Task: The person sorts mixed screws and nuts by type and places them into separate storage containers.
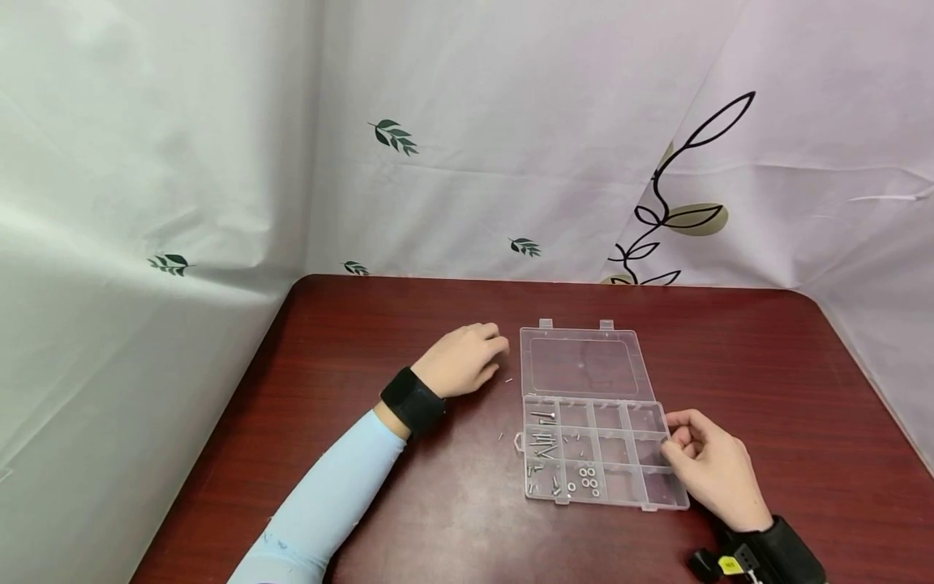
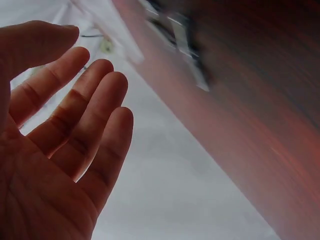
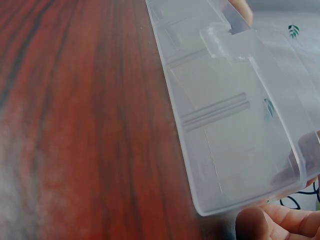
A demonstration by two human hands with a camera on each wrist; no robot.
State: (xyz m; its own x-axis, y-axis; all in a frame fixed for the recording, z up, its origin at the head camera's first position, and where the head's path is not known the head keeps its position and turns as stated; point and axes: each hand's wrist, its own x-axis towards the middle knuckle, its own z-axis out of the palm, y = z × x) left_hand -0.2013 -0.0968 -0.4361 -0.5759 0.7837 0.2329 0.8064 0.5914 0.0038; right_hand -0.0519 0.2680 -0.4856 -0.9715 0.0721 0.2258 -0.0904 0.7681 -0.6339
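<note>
A clear plastic compartment box (image 1: 616,446) lies on the table with its hinged lid (image 1: 584,365) folded back flat. Screws (image 1: 543,442) fill parts of the left-hand compartments, and several metal nuts or washers (image 1: 589,478) sit in one front compartment. My right hand (image 1: 718,470) grips the box's right edge, thumb and fingers close about the wall; the right wrist view shows the box side (image 3: 220,110) near it. Left of the lid hovers my left hand (image 1: 463,361), fingers relaxed and holding nothing, its palm (image 2: 45,175) bare in the left wrist view.
A tiny screw or pin (image 1: 508,380) lies on the dark red wooden table (image 1: 409,519) just below the left fingertips. Another small piece (image 1: 500,436) lies left of the box's side loop. Patterned white cloth (image 1: 467,195) hangs behind and beside the table.
</note>
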